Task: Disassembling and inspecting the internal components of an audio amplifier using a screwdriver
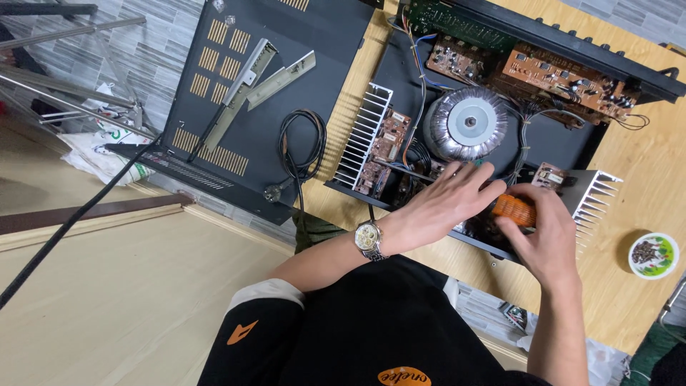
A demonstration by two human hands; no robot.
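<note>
An opened audio amplifier point(500, 136) lies on a wooden surface point(643, 207), its cover off so the inside is exposed. The right hand point(547, 232) is closed around the orange ribbed handle of a screwdriver point(514, 209), gripping it from above at the chassis's near edge; the shaft and tip are hidden beneath the hands, so what the tool bears on cannot be told. The left hand point(446, 204), with a metal wristwatch point(370, 239) on its wrist, lies flat with fingers spread and slightly apart on the chassis just beside the handle, holding nothing. By its pose it looks to be steadying the unit or guiding the tool while the other hand works.

Just beyond the fingers sits a large toroidal transformer point(466, 123), wrapped in shiny film, in the middle of the chassis. To its left stands a finned heat sink point(363, 136) with a small brown circuit board point(386, 139) against it; a second finned heat sink point(594, 196) juts out just beside the right hand. More brown circuit boards point(564, 75) line the far wall.

The removed black cover panel point(264, 93) lies well to the left, slotted vents up, serving as a tray for two metal brackets point(264, 75) and the coiled black power cord point(300, 146). A small round tin point(653, 254) holding dark bits, apparently screws, rests near the right hand, within reach.
</note>
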